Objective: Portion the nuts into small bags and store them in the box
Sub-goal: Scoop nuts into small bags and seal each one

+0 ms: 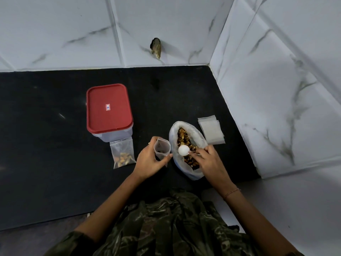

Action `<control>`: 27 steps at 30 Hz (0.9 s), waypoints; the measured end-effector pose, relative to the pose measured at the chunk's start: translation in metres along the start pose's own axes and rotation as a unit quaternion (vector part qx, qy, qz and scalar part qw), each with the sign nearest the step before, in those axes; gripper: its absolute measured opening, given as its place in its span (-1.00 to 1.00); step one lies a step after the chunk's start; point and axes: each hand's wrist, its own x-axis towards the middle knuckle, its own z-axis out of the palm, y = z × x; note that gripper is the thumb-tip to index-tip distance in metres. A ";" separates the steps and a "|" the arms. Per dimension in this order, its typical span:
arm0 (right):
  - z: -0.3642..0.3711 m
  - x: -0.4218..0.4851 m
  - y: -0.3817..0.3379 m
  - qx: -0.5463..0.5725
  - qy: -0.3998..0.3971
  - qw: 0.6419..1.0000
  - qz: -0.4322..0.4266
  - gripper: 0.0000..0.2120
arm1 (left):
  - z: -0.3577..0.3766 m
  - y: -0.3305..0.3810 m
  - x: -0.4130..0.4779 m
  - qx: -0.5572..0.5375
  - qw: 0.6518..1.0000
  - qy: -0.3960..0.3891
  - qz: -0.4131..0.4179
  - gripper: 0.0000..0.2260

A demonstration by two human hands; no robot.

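Nuts [182, 134] lie mostly in the big bag [197, 134] at centre. Left fingers [165, 158] clamp a nearly empty small bag [162, 147], right fingers [198, 154] pinch a spoon [183, 150]. One filled bag [123, 154] waits outside the closed box [109, 108].

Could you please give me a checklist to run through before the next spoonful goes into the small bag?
1. Small bag held by the left hand, mouth open: ok.
2. Spoon gripped by the right hand: ok.
3. Spoon loaded: cannot tell; only its white bowl shows.
4. Nut bag open, with nuts left inside: ok.
5. Box open for storing: not ok; the lid is on.
6. Empty bags stacked beside the nut bag: ok.
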 end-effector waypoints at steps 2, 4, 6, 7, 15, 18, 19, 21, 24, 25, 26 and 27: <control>0.000 -0.004 0.008 -0.002 0.006 1.000 -0.008 -0.59 | 0.000 -0.001 0.000 0.002 1.000 -0.004 -0.003 -0.56; 0.000 -0.007 0.015 0.004 0.010 1.000 -0.007 -0.61 | 0.001 -0.002 -0.001 0.002 1.000 -0.008 -0.002 -0.57; 0.001 -0.008 0.018 0.017 0.010 1.000 0.004 -0.62 | 0.001 -0.003 -0.001 0.003 1.000 -0.015 -0.001 -0.58; 0.002 -0.008 0.020 0.022 0.010 1.000 0.010 -0.62 | 0.001 -0.003 -0.001 0.002 1.000 -0.021 0.000 -0.58; 0.003 -0.011 0.036 0.011 0.034 0.998 0.043 -0.66 | 0.005 -0.003 0.000 -0.010 0.998 -0.061 -0.003 -0.55; -0.002 0.001 0.034 0.023 0.044 0.996 0.075 -0.77 | 0.006 -0.002 0.002 -0.014 0.997 -0.069 -0.005 -0.53; -0.004 0.007 0.032 0.040 0.053 0.993 0.098 -0.79 | 0.006 -0.001 0.002 -0.015 0.997 -0.071 -0.005 -0.52; -0.009 0.022 0.025 0.057 0.057 0.988 0.132 -0.80 | 0.007 -0.001 0.003 -0.018 0.997 -0.071 -0.005 -0.53; -0.008 0.043 0.020 0.037 0.014 0.989 0.145 -0.79 | 0.010 -0.003 0.004 -0.018 0.997 -0.076 -0.007 -0.60; -0.008 0.050 0.019 0.034 -0.007 0.989 0.144 -0.78 | 0.011 -0.003 0.004 -0.017 0.997 -0.079 -0.006 -0.61; -0.007 0.056 0.019 0.034 -0.027 0.989 0.144 -0.76 | 0.012 -0.003 0.004 -0.017 0.996 -0.084 -0.004 -0.62; -0.008 0.060 0.020 0.038 -0.042 0.988 0.143 -0.74 | 0.014 -0.002 0.004 -0.016 0.996 -0.089 -0.002 -0.62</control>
